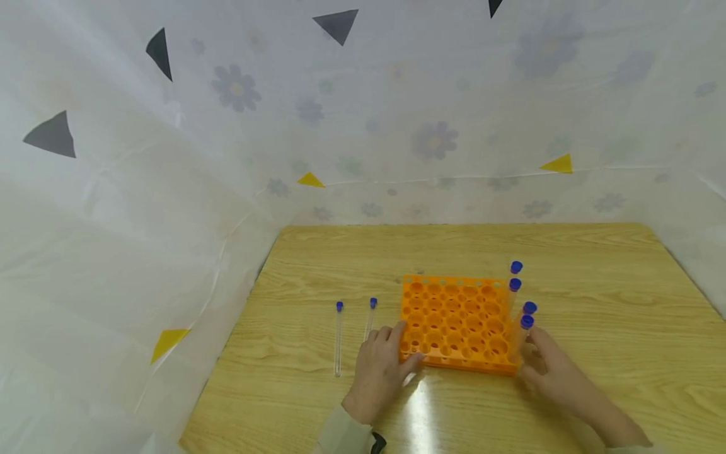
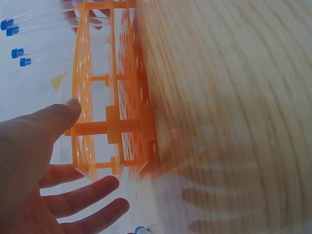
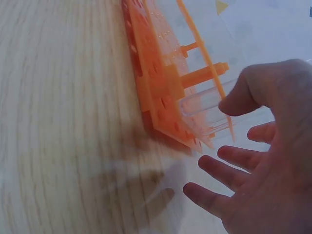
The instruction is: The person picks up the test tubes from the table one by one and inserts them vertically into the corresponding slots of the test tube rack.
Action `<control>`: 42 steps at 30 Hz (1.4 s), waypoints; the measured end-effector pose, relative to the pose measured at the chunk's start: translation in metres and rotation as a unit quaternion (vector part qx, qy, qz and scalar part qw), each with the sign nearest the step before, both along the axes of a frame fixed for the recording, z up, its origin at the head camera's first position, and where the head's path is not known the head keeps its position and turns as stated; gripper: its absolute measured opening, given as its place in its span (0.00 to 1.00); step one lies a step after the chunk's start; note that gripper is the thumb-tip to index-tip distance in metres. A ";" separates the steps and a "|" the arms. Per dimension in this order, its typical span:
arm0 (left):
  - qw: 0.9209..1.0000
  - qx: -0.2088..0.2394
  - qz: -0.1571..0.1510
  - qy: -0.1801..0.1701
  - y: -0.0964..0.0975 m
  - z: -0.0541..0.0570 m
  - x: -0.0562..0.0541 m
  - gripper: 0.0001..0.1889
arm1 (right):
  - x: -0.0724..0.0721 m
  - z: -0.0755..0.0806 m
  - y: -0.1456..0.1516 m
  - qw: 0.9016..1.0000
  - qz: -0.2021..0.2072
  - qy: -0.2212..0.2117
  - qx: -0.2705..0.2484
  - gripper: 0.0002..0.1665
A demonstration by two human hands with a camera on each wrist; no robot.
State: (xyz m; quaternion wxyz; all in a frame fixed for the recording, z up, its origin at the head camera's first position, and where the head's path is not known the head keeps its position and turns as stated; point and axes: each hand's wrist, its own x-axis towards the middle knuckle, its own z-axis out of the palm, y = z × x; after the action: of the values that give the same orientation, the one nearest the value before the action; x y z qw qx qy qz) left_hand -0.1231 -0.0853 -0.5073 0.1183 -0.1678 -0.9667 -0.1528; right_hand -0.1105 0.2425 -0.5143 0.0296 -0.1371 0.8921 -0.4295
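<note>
An orange test tube rack (image 1: pixel 454 323) stands on the table, with several blue-capped clear test tubes (image 1: pixel 527 321) upright along its right end. My left hand (image 1: pixel 381 366) holds the rack's near left corner. In the left wrist view its thumb (image 2: pixel 66 117) presses the upper plate, while the fingers (image 2: pixel 92 195) reach past the end. By the near right corner is my right hand (image 1: pixel 553 372), blurred in the head view. The right wrist view shows its thumb (image 3: pixel 241 97) beside a clear tube (image 3: pixel 204 101) in the rack and its other fingers spread apart.
Left of the rack, two blue-capped test tubes lie on the table: one tube (image 1: pixel 338 340) in full view, the other tube (image 1: pixel 370 318) partly behind my left hand. A white patterned sheet (image 1: pixel 397 126) hangs around the wood-grain table (image 1: pixel 612 284).
</note>
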 end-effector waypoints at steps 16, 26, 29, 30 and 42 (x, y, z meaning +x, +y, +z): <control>1.000 0.006 -0.007 0.021 0.000 0.000 0.001 0.34 | 0.006 -0.009 -0.016 1.000 -0.013 -0.021 0.010 0.44; 1.000 0.010 -0.005 -0.003 0.000 0.002 0.001 0.34 | 0.004 -0.004 -0.023 0.994 -0.036 0.002 0.103 0.56; 1.000 0.009 -0.007 0.007 0.000 0.003 0.000 0.34 | 0.003 -0.003 -0.022 0.987 -0.045 0.023 0.150 0.60; 1.000 0.009 -0.007 0.010 0.000 0.003 0.000 0.34 | 0.003 -0.002 -0.022 0.985 -0.049 0.030 0.165 0.60; 1.000 0.003 -0.009 0.012 0.002 0.004 0.001 0.33 | 0.007 0.000 -0.022 0.967 -0.073 0.095 0.226 0.52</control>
State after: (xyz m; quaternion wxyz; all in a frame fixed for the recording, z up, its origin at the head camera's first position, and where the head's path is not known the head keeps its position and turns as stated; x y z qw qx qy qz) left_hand -0.1221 -0.0837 -0.5035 0.1289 -0.1777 -0.9633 -0.1545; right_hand -0.1032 0.2201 -0.5144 -0.0560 -0.1014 0.9723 -0.2029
